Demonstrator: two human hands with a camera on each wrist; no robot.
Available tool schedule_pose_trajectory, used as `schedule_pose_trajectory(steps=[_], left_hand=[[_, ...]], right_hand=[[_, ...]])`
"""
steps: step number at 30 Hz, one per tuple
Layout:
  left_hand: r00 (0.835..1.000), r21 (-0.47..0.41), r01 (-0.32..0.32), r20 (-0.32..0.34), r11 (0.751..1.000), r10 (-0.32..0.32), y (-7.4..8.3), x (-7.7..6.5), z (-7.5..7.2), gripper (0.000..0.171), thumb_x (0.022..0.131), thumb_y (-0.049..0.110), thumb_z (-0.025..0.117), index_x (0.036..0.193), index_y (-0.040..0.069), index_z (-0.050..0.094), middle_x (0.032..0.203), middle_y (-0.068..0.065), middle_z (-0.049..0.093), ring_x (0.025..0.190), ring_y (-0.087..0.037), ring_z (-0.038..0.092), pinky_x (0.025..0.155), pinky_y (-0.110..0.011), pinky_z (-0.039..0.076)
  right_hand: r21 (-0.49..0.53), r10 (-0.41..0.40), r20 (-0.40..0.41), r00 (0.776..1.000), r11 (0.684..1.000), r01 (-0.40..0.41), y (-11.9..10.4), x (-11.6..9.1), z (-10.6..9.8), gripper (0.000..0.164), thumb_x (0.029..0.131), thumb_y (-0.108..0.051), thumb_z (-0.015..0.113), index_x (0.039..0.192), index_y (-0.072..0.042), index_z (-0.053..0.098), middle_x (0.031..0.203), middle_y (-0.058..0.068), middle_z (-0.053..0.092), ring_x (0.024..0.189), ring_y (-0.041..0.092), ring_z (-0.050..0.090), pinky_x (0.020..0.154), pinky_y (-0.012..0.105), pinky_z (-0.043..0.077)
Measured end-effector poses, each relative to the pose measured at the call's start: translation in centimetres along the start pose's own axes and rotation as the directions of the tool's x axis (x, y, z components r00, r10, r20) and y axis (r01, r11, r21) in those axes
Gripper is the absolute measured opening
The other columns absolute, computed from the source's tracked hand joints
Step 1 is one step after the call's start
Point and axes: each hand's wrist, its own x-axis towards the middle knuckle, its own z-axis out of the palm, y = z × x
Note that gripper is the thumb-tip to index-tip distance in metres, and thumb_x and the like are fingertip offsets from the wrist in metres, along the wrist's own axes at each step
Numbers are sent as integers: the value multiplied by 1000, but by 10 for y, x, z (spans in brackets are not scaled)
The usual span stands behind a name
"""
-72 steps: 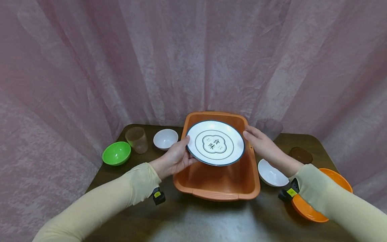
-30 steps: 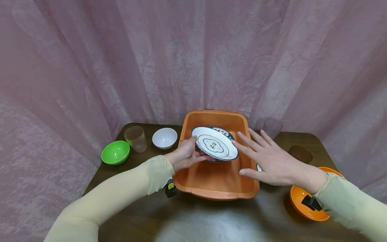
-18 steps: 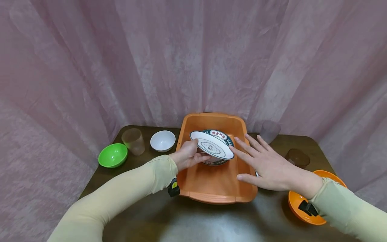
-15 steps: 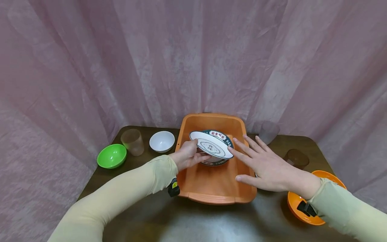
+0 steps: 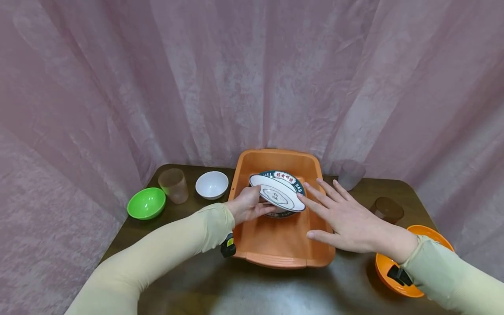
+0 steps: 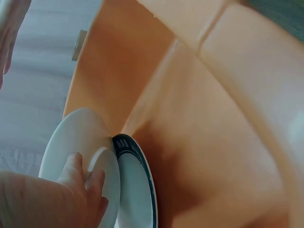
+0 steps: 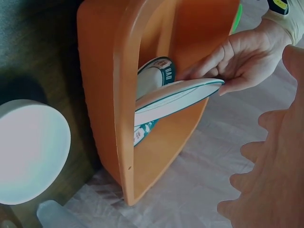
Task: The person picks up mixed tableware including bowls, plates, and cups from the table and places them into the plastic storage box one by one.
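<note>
The far side is closed off by a pink curtain (image 5: 252,78), hung in soft vertical folds. Dark brown wood is shown in the table (image 5: 236,295), and a pale sheen is reflected from its near part. At the far left a white bowl (image 5: 211,185) is set, with a frosted tumbler (image 5: 173,186) placed to its left. A glossy green bowl (image 5: 146,203) is found just beside the tumbler, nearer the left edge. At the far right a clear tumbler (image 5: 353,171) is seen, and a second white bowl (image 7: 33,152) is placed near it. Farther right, a translucent brown vessel (image 5: 387,210) is set beyond orange dishware (image 5: 387,267), perhaps two pieces, its middle being covered.
</note>
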Motion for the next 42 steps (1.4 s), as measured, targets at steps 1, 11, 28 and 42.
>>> schedule_pose_trajectory(steps=[1,11,28,42], left_hand=[[1000,6,0,-2,1000,0,0,0,0,56,114,24,35,164,9,15,152,-28,41,137,-40,48,108,-54,41],[998,7,63,-26,998,-62,2,-2,-3,53,113,24,40,159,6,22,149,-26,42,135,-37,49,107,-51,44],[989,151,109,-118,982,-92,0,-9,-7,64,105,17,51,158,3,19,147,-27,37,137,-38,45,112,-49,39],[984,242,96,-166,965,-56,-2,-7,-5,65,104,20,52,159,2,22,150,-28,34,141,-39,41,116,-51,34]], right_hand=[[2,2,0,1000,1000,-2,0,0,0,83,100,-67,47,164,-20,25,172,2,4,156,32,-2,123,54,-1],[17,5,2,1000,1000,-5,0,1,3,83,99,-68,48,165,-21,25,172,3,8,157,30,-5,123,55,0],[15,-3,5,1000,1000,2,0,2,7,84,99,-69,46,164,-20,26,171,5,8,157,29,-3,123,55,2],[24,0,28,1000,1000,-1,-1,2,9,83,100,-69,46,164,-21,26,171,6,9,157,28,-4,123,56,2]])
